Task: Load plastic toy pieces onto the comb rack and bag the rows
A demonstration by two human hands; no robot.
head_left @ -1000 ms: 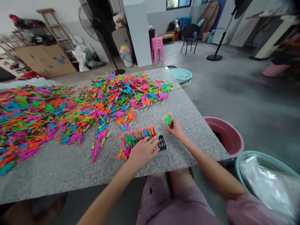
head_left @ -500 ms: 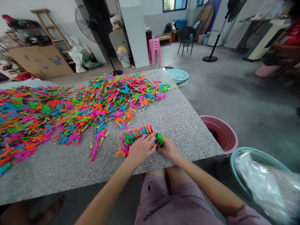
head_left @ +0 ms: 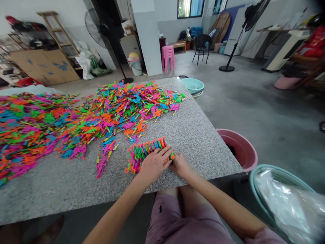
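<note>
Plastic row (head_left: 142, 154) lying on a speckled table (head_left: 198, 145)

Mauve shorts (head_left: 172, 220) are showing below the near edge. From either side, the left forearm (head_left: 122, 210) and right forearm (head_left: 223, 205) are slanting inward over it. The left hand (head_left: 153, 164) is resting back uppermost across the row's right end, fingers lying forward and close together. The right hand (head_left: 181, 165) is meeting it from the other side, its fingers curling inward. An orange tip (head_left: 172, 157) is showing between them; fingers are covering the rest, so I cannot tell whether either hand is gripping a piece. Pink, green, blue and orange pieces are making up the row, which is running off leftward. At right, a teal tub (head_left: 289, 178) is holding clear plastic (head_left: 284, 203), and a pink tub (head_left: 243, 149) is standing just past it. Beyond the row, a loose heap (head_left: 132, 98) of similar pieces is spreading over the table. Farther back, pink stools (head_left: 168, 54) and a black chair (head_left: 202, 42) are standing.
</note>
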